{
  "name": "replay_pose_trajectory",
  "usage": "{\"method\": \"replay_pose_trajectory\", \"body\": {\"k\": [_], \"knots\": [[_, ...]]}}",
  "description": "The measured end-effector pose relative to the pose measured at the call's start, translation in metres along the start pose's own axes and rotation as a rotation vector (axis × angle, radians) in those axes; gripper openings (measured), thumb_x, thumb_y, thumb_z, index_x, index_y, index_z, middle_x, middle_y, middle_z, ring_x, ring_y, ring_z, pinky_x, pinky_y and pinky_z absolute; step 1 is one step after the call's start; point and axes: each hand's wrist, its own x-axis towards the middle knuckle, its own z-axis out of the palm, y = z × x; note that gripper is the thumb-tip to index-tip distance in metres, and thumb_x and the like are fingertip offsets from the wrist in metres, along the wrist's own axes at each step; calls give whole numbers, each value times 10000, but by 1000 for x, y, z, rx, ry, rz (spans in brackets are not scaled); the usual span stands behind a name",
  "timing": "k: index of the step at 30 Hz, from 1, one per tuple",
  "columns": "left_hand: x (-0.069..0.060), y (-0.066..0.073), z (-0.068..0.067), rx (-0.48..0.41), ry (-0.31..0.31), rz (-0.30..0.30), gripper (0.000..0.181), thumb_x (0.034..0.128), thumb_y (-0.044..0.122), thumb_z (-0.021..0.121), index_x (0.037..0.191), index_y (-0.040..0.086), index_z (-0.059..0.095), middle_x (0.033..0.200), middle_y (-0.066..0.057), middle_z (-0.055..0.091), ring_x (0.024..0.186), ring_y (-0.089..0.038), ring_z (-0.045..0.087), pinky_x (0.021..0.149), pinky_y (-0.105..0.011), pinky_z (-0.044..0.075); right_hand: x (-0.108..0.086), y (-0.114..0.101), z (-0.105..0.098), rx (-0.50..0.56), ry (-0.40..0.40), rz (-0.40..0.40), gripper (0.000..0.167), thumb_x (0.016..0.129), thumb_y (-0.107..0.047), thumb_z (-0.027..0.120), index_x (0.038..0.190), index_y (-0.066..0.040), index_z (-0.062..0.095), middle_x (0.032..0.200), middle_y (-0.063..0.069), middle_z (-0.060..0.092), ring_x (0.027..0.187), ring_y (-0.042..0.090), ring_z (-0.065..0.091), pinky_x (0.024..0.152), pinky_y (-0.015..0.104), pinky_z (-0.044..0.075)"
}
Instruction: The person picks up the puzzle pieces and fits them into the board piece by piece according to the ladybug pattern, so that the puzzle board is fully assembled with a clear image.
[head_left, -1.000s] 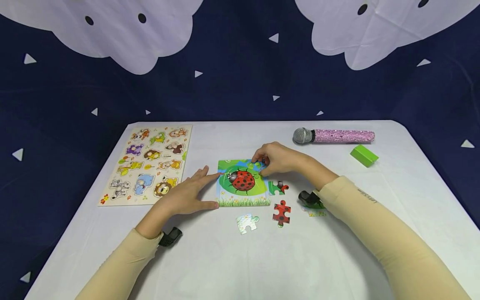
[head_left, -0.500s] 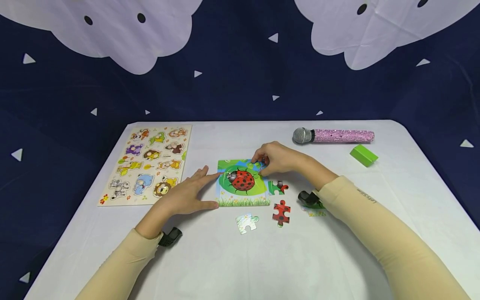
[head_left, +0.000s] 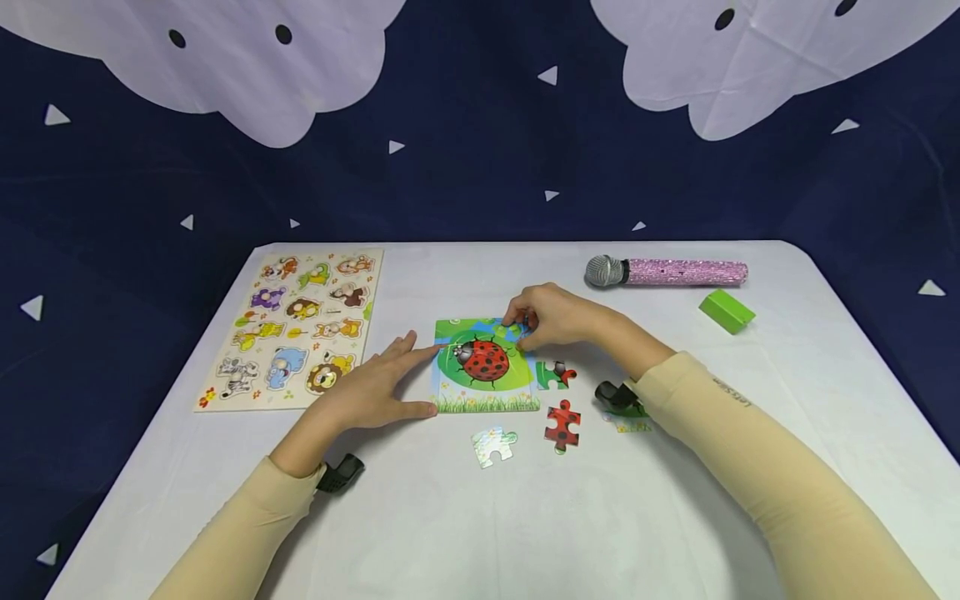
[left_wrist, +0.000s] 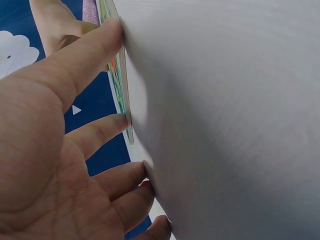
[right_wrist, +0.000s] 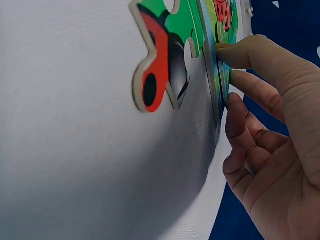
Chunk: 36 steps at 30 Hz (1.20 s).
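A square ladybug puzzle board [head_left: 487, 405] lies at the middle of the table. My left hand [head_left: 371, 393] is spread at its left side; in the left wrist view the thumb and index fingertips touch the board's edge. My right hand [head_left: 561, 315] pinches a blue-green puzzle piece [head_left: 510, 332] at the board's top right corner, partly hidden by the fingers. Close by on the right lie a green piece [head_left: 553, 377] with a red and black part and a red spotted piece [head_left: 562, 423]. A pale piece [head_left: 492, 447] lies in front of the board.
An animal peg puzzle [head_left: 300, 333] lies at the left. At the back right are a pink glittery microphone [head_left: 675, 272] and a green block [head_left: 727, 311]. More puzzle pieces [head_left: 633, 423] show partly beneath the right wrist's camera.
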Motion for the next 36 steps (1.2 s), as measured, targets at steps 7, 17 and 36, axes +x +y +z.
{"method": "replay_pose_trajectory", "body": {"k": [7, 17, 36], "knots": [[0, 1, -1, 1, 0, 1, 921, 919, 508, 820, 1685, 240, 385, 1787, -214, 159, 1670, -432, 161, 1282, -741, 231, 0, 2, 0, 6, 3, -6, 292, 859, -128, 865, 1141, -93, 798, 1041, 76, 690, 878, 178, 585, 814, 304, 516], [0, 1, -1, 2, 3, 7, 917, 923, 505, 817, 1685, 232, 385, 1782, -227, 165, 1667, -441, 165, 1280, -740, 235, -2, 1, 0, 27, 2, -1, 299, 869, -130, 869, 1155, -85, 794, 1059, 91, 679, 900, 202, 598, 839, 319, 519], [-1, 0, -1, 4, 7, 11, 912, 919, 488, 828, 1679, 229, 397, 1779, -230, 179, 1665, -440, 174, 1287, -728, 239, -3, 3, 1, 27, 13, -29, 275, 874, -138, 878, 1126, -94, 777, 1036, 79, 667, 884, 194, 584, 828, 326, 512]]}}
